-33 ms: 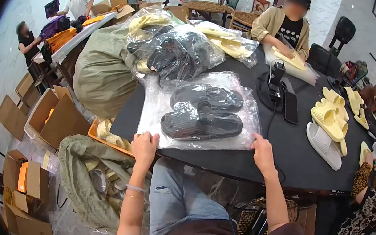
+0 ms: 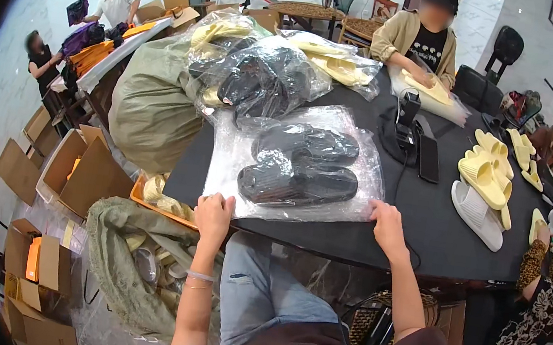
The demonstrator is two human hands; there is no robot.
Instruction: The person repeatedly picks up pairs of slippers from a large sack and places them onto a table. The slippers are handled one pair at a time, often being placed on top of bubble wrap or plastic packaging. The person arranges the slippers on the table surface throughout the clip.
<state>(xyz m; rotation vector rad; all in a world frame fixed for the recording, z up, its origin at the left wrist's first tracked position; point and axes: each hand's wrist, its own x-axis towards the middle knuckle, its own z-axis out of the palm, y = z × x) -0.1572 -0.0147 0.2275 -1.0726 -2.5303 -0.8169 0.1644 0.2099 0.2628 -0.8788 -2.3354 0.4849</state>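
A pair of black slippers (image 2: 297,186) lies side by side inside a clear plastic bag (image 2: 368,174) on the black table. Beneath it are other flat clear bags, forming a stack. My left hand (image 2: 213,216) is closed at the near left corner of the bag, its fingers curled over the plastic edge. At the near right corner, my right hand (image 2: 388,228) pinches the plastic between thumb and fingers. Beyond the bag, bagged black slippers (image 2: 264,80) and bagged yellow slippers (image 2: 340,62) are heaped up.
Yellow slippers (image 2: 484,175) and a white slipper (image 2: 477,214) lie to the right, near a black phone (image 2: 427,154) and cable. Across the table (image 2: 443,229), a person (image 2: 422,45) handles a yellow slipper. Left are a large sack (image 2: 154,93), an orange basket (image 2: 167,207) and cardboard boxes (image 2: 97,180).
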